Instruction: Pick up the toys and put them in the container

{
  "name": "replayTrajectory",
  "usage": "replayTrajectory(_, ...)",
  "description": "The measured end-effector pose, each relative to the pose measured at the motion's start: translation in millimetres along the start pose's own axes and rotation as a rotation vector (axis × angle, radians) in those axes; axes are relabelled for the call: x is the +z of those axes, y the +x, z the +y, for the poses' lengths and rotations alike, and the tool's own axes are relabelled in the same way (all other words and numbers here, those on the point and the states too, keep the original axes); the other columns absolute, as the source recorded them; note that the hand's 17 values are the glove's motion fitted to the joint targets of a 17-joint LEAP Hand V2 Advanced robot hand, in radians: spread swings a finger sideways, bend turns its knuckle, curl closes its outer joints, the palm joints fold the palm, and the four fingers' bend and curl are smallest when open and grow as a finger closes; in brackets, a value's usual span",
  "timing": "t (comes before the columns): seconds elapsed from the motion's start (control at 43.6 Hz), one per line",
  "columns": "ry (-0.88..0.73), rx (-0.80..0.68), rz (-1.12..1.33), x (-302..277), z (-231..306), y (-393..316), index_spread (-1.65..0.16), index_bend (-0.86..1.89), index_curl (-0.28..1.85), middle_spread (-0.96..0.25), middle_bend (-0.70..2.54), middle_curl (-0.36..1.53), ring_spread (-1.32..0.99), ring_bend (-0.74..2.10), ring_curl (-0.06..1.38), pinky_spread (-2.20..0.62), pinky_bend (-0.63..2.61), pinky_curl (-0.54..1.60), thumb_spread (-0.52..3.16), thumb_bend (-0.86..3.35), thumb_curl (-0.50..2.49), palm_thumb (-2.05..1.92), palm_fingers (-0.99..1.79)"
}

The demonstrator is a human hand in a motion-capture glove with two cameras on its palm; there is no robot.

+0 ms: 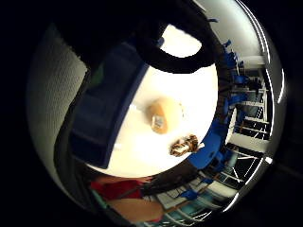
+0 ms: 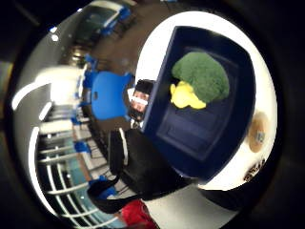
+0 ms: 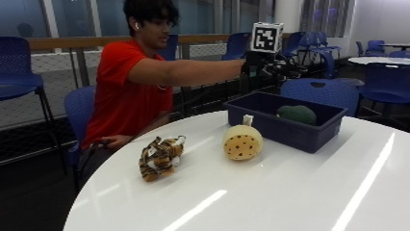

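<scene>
**Two toys left on the table, gloved hand up over the bin**

The gloved right hand (image 3: 266, 65) hangs in the air above the dark blue container (image 3: 291, 129), arm stretched out from the person in the red shirt. Are its fingers spread or curled? I cannot tell; nothing shows in its grasp in either palm view.

Count in the bin: one green broccoli plush (image 2: 202, 75) with one small yellow toy (image 2: 186, 95) touching it. That makes two in.

Count on the white round table (image 3: 307, 192): one tiger plush (image 3: 159, 158) near the edge closest to the person, and one round yellow spotted plush (image 3: 242, 141) just beside the bin's near wall. Two to go.

Handling looks easy: both read as soft, light stuffed cloth, nothing fragile, nothing slick. The tiger should squash under a grip, so taking it across the middle of the body seems best. The yellow one is plump, with a pale stalk on top; wrapping around its round body looks surer than pinching that stalk.
</scene>
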State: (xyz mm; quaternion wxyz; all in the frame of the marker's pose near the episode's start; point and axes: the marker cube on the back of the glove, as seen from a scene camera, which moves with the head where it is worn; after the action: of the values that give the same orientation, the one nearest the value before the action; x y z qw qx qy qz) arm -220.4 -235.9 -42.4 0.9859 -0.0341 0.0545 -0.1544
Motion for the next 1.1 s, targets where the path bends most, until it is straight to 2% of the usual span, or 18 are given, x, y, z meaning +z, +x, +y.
replayTrajectory(0.253, 0.055, 0.084, -0.013, -9, 23, 67, -0.35, 0.08, 0.5, -0.07, 0.14, 0.44, 0.01, 0.28, 0.33, 0.05, 1.06, 0.38, 0.97, -0.13, 0.39, -0.17, -0.23)
replayTrajectory(0.551, 0.058, 0.192, -0.042, 14, 45, 152, -0.34, 0.11, 0.38, -0.06, 0.14, 0.38, 0.04, 0.24, 0.33, 0.09, 0.97, 0.35, 0.95, -0.12, 0.28, -0.16, -0.18)
replayTrajectory(0.781, 0.005, 0.258, -0.085, 46, 49, 181, -0.34, 0.13, 0.33, -0.05, 0.15, 0.34, 0.05, 0.18, 0.32, 0.1, 0.93, 0.33, 0.94, -0.12, 0.23, -0.16, -0.17)
replayTrajectory(1.102, -0.009, 0.271, -0.061, 80, 47, 194, -0.34, 0.14, 0.29, -0.05, 0.14, 0.3, 0.06, 0.15, 0.27, 0.09, 1.01, 0.35, 0.92, -0.12, 0.18, -0.17, -0.18)
